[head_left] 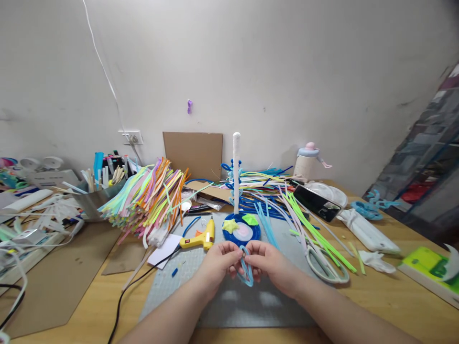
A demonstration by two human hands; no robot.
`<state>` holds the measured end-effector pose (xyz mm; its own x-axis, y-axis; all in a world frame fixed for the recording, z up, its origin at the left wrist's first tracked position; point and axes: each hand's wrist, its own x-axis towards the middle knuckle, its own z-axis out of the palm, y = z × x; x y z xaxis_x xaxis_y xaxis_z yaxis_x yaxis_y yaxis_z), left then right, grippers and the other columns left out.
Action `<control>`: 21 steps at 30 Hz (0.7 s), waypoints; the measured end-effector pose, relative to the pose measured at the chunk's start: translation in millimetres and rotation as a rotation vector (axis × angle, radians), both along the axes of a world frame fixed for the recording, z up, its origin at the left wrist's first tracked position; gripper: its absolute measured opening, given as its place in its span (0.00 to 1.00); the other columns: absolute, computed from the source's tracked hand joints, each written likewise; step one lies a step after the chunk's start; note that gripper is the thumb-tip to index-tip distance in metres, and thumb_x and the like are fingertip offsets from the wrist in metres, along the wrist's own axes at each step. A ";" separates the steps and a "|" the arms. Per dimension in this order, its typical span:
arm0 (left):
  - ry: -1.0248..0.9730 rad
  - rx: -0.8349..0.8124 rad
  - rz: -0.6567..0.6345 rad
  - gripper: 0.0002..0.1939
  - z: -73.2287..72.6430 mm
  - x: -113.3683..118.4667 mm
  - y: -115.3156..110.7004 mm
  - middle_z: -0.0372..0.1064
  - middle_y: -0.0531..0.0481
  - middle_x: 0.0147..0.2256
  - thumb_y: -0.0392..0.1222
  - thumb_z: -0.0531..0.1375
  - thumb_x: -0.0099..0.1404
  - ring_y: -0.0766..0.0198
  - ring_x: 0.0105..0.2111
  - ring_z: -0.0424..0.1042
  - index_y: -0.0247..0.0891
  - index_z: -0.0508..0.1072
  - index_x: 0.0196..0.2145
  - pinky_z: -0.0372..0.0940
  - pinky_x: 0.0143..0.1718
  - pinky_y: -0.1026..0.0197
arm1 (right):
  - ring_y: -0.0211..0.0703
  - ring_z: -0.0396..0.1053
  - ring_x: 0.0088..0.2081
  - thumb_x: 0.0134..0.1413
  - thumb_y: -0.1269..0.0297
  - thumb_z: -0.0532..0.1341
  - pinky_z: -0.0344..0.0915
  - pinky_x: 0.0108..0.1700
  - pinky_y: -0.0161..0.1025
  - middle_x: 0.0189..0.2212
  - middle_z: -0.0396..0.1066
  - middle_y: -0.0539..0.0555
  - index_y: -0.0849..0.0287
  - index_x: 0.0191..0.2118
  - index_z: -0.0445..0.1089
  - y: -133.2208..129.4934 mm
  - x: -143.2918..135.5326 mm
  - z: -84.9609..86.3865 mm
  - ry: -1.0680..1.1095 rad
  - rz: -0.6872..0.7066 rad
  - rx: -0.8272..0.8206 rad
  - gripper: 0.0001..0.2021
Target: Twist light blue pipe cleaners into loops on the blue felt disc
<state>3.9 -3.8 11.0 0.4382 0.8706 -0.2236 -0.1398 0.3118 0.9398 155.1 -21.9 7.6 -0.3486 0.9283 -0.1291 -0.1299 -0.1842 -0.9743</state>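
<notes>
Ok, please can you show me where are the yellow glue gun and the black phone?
yellow glue gun (207, 237): head view, on its body
black phone (312, 200): head view, on its dark screen

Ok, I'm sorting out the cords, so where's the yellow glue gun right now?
In the head view, the yellow glue gun lies left of centre, just beyond the left hand, between the white paper and the round blue piece.
</notes>
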 end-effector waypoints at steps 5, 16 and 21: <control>-0.061 0.010 0.028 0.16 -5.1 1.4 2.5 0.59 0.59 0.14 0.45 0.65 0.46 0.74 0.12 0.56 0.36 0.62 0.26 0.48 0.14 0.70 | 0.29 0.57 0.16 0.40 0.57 0.63 0.53 0.18 0.29 0.17 0.63 0.44 0.60 0.24 0.59 3.1 -1.3 -1.4 -0.133 -0.147 0.032 0.14; -0.187 0.023 0.094 0.12 -3.9 -0.5 2.7 0.67 0.51 0.23 0.39 0.65 0.47 0.70 0.23 0.67 0.32 0.65 0.26 0.59 0.25 0.68 | 0.35 0.61 0.24 0.39 0.54 0.63 0.56 0.23 0.31 0.23 0.65 0.48 0.60 0.26 0.62 3.5 -4.7 -1.0 -0.142 -0.137 0.114 0.15; -0.373 -0.076 0.142 0.12 2.9 -2.7 2.7 0.67 0.52 0.25 0.34 0.66 0.47 0.68 0.27 0.69 0.33 0.66 0.27 0.63 0.30 0.66 | 0.41 0.62 0.30 0.45 0.54 0.60 0.59 0.33 0.37 0.25 0.65 0.50 0.60 0.28 0.66 2.8 -2.6 -2.0 -0.298 -0.264 0.343 0.13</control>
